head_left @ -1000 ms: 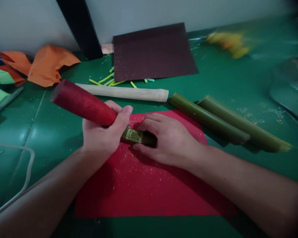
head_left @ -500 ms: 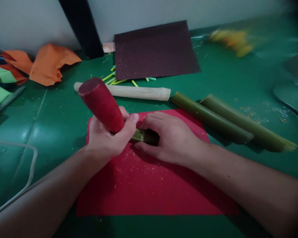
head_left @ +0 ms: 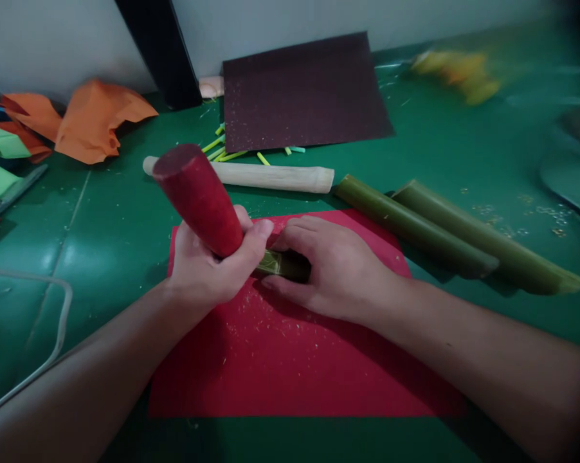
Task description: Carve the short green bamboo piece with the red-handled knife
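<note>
My left hand (head_left: 210, 270) is closed around a thick red cylindrical handle (head_left: 200, 199), which leans up and to the left. Whatever is at the handle's lower end is hidden by my fingers. My right hand (head_left: 335, 267) grips a short green bamboo piece (head_left: 292, 265) from the right, thumb on the near side and fingers on the far side. Pale carved lines show on the bamboo's upper face, beside my left thumb. Under both hands lies a red sheet (head_left: 290, 373), sprinkled with fine pale shavings.
Behind the red sheet lies a pale bamboo stick (head_left: 280, 177). Two green bamboo lengths (head_left: 418, 225) rest at right, near scattered small rings (head_left: 553, 215). A dark sheet (head_left: 304, 93) and crumpled orange paper (head_left: 97, 122) are farther back. A pale cable (head_left: 65, 315) runs at left.
The view has shifted slightly, so the background things sit a little higher. Both hands keep nearly the same place and grip, with the red handle and bamboo still between them.
</note>
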Tool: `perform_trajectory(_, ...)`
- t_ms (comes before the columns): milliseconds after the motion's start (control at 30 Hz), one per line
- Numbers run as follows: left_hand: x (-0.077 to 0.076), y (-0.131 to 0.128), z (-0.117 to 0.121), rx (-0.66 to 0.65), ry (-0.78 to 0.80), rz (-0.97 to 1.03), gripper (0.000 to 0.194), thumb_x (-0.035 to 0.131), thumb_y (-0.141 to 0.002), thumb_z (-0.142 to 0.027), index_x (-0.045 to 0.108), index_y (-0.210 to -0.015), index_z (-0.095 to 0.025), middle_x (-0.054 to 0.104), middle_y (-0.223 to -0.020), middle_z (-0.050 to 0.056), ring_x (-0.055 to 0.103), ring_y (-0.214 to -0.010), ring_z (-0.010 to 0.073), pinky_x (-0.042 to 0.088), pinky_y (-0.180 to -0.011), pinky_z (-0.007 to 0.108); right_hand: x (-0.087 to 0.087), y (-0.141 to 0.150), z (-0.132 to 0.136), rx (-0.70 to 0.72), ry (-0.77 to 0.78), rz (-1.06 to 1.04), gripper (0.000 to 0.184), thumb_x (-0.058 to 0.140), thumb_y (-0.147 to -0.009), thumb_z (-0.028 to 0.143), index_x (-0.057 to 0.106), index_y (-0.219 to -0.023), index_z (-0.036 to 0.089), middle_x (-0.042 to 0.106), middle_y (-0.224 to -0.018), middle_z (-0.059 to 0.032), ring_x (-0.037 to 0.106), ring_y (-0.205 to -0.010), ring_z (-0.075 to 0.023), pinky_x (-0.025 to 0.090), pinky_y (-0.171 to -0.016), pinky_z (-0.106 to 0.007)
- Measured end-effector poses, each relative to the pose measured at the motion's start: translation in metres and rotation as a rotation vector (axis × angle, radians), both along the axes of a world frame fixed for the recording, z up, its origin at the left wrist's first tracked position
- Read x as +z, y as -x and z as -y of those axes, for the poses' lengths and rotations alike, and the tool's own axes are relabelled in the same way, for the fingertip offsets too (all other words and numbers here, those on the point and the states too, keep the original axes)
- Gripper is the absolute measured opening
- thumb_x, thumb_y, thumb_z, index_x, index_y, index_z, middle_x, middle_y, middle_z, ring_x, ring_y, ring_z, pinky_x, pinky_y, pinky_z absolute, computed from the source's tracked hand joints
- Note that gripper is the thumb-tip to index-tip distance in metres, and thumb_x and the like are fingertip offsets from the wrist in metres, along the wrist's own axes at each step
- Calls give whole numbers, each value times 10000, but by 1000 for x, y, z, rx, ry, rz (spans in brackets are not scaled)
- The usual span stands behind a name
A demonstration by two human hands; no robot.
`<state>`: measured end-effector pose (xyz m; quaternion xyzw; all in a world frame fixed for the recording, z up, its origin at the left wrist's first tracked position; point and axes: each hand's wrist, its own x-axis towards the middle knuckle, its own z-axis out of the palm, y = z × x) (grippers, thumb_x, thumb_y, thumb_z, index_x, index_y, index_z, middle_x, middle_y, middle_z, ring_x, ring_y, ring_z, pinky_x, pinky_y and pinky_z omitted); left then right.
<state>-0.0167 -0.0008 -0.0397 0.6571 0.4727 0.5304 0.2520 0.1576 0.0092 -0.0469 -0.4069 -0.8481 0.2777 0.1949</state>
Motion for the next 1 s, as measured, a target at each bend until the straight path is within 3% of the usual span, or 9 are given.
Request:
perform_trajectory(133,-3,0,0,-6,2,32,307,704,-792,-166,521,-548,-188,491,-494,-59,445,-419,56,398,-398,173,1,0,0,10,15,-2,246,707,-812,350,687,-972,165,713,-995,-86,641,-938,-244,478,-802,-363)
perform_trajectory(333,-6,-1,-2,115,-56,46,247,751,-780,-166,586,-599,-196,540,-529,-57,500,-468,67,461,-479,186,-1,1,0,-9,-23,6,237,712,-802,348,678,-944,161,708,-968,-87,634,-912,-243,471,-782,-360)
perform_trajectory(533,-5,3,-2,4,24,114,325,681,-835,-198,523,-551,-182,464,-498,-47,397,-424,61,356,-407,212,-2,1,-1,9,-24,-1,241,730,-791,356,664,-909,156,695,-926,-80,620,-840,-221,451,-719,-336)
perform_trajectory(667,-8,5,1,-28,9,53,309,713,-817,-197,533,-566,-180,495,-524,-51,426,-448,54,362,-417,193,0,1,-1,17,30,-12,256,710,-808,330,682,-988,149,710,-999,-93,638,-939,-241,472,-806,-356)
perform_trajectory(800,-10,6,2,-40,33,90,314,724,-845,-278,557,-593,-194,497,-528,-48,446,-469,71,390,-438,214,1,2,0,4,25,1,244,700,-808,334,681,-968,151,706,-980,-90,633,-916,-236,467,-791,-354)
perform_trajectory(1000,-11,1,-2,85,-25,163,239,746,-822,-260,606,-634,-213,567,-582,-42,501,-503,84,435,-490,234,-1,1,0,-6,-44,6,211,716,-791,334,657,-889,158,685,-903,-74,603,-837,-213,443,-731,-327)
